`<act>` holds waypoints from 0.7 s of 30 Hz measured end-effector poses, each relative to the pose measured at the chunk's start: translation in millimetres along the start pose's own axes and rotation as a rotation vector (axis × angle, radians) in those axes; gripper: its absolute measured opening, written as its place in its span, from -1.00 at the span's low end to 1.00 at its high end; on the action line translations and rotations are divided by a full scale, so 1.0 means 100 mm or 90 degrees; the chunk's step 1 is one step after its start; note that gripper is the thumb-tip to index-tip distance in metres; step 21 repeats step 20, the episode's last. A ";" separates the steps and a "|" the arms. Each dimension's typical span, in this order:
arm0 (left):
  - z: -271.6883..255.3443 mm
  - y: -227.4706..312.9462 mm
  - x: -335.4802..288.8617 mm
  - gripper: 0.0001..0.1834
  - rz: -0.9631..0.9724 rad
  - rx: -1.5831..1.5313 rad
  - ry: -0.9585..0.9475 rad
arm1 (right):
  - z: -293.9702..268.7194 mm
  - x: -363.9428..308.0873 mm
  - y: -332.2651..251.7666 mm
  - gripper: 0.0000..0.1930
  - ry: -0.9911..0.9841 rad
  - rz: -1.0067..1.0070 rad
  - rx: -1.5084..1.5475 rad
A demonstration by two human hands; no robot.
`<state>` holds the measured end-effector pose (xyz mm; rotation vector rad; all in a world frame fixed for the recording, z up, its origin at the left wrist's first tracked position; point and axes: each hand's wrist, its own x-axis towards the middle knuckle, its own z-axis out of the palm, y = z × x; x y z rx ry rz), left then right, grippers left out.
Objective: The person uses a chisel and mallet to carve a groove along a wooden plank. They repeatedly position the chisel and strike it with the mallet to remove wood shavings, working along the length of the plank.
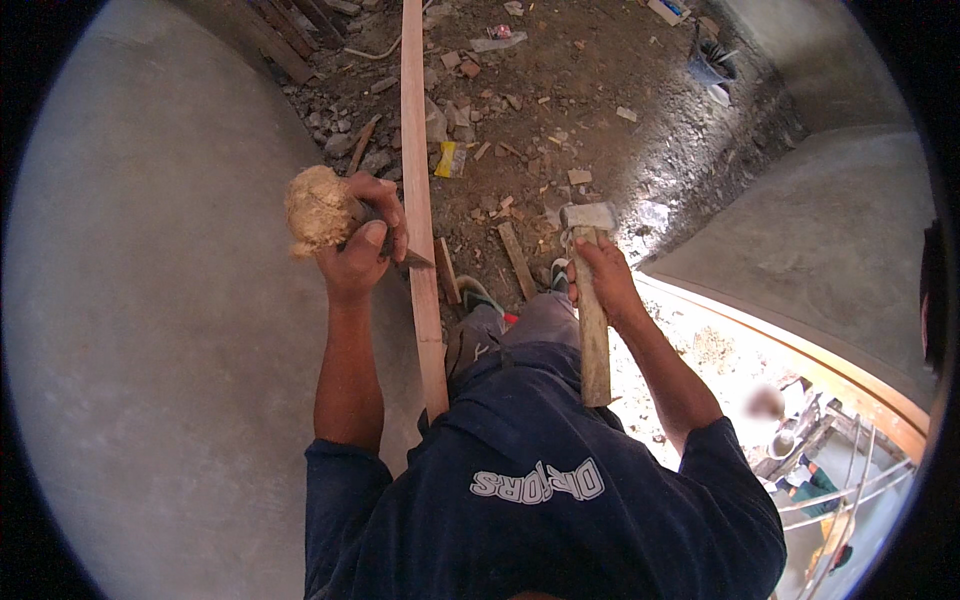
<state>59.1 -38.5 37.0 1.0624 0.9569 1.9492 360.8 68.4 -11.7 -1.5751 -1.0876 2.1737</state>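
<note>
My left hand [362, 245] is closed around a chisel [317, 212] whose wooden handle has a frayed, mushroomed end. The dark blade points right, and its tip meets the edge of a long, narrow wooden board [426, 330]. This board runs from my waist away to the far edge of the view. On the other side, my right hand [606, 275] grips a hammer [594, 350] close below its blocky grey head. Its worn wooden handle hangs down toward my shirt, and the head is apart from the chisel.
A smooth grey wall [170, 300] rises close on my left, with another wall [810, 220] at right. Rubble and wood offcuts [516, 258] litter the dirt floor around my feet. A dark bucket [712, 65] stands far right. Beyond a bright opening, a person [822, 490] is near poles.
</note>
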 end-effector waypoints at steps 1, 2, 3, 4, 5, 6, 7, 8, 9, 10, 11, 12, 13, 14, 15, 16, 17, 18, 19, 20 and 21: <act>0.02 0.00 0.01 -0.57 -0.001 0.004 -0.002 | 0.01 -0.01 -0.01 -0.77 -0.001 0.000 -0.001; 0.02 0.00 0.01 -0.57 -0.002 0.009 -0.004 | 0.02 -0.02 -0.04 -0.77 -0.003 -0.001 -0.001; 0.02 0.00 0.00 -0.57 -0.010 0.012 -0.006 | 0.03 -0.03 -0.05 -0.77 -0.004 -0.001 -0.002; 0.00 -0.01 -0.02 -0.56 -0.018 0.014 -0.008 | 0.02 -0.02 -0.05 -0.77 -0.005 -0.002 -0.001; -0.02 -0.03 -0.04 -0.56 -0.026 0.016 -0.010 | 0.01 -0.01 -0.04 -0.77 -0.006 -0.003 -0.001; -0.03 -0.04 -0.04 -0.56 -0.023 0.009 -0.004 | 0.01 -0.01 -0.04 -0.77 -0.006 -0.004 0.000; -0.05 -0.05 -0.06 -0.57 -0.020 0.003 0.002 | 0.01 -0.01 -0.04 -0.76 -0.002 -0.003 -0.003; -0.05 -0.05 -0.07 -0.57 -0.018 -0.004 0.009 | 0.02 -0.02 -0.05 -0.76 0.003 -0.001 -0.007; -0.05 -0.05 -0.07 -0.58 -0.014 -0.002 0.004 | 0.02 -0.03 -0.05 -0.76 0.007 0.000 -0.011; -0.04 -0.05 -0.07 -0.58 -0.008 -0.002 -0.001 | 0.02 -0.03 -0.06 -0.75 0.006 0.000 -0.008; -0.02 -0.05 -0.06 -0.59 -0.002 -0.001 -0.007 | 0.02 -0.04 -0.06 -0.75 0.005 0.000 -0.006; 0.00 -0.04 -0.06 -0.58 0.006 0.027 -0.008 | 0.02 -0.05 -0.06 -0.74 0.003 0.001 -0.004; 0.03 -0.02 -0.05 -0.58 0.015 0.056 -0.009 | 0.02 -0.04 -0.06 -0.74 0.001 0.005 -0.016; 0.04 -0.01 -0.05 -0.58 0.023 0.084 -0.011 | 0.02 -0.04 -0.07 -0.73 -0.001 0.009 -0.028; 0.04 0.00 -0.07 -0.59 0.013 0.079 -0.021 | 0.02 -0.04 -0.08 -0.72 -0.003 0.013 -0.040; 0.04 -0.01 -0.09 -0.61 0.003 0.075 -0.030 | 0.04 -0.04 -0.11 -0.71 -0.015 -0.012 -0.064; 0.03 -0.02 -0.11 -0.63 -0.006 0.070 -0.040 | 0.07 -0.06 -0.15 -0.70 -0.027 -0.036 -0.088; 0.02 -0.03 -0.12 -0.61 -0.001 0.084 -0.046 | 0.11 -0.08 -0.20 -0.69 -0.038 -0.061 -0.113; 0.00 -0.04 -0.13 -0.60 0.004 0.098 -0.052 | 0.15 -0.11 -0.28 -0.67 -0.068 -0.108 -0.150; -0.03 -0.05 -0.14 -0.58 0.009 0.112 -0.058 | 0.20 -0.13 -0.38 -0.65 -0.097 -0.155 -0.188; -0.03 -0.05 -0.14 -0.58 0.009 0.112 -0.058 | 0.20 -0.13 -0.38 -0.65 -0.097 -0.155 -0.188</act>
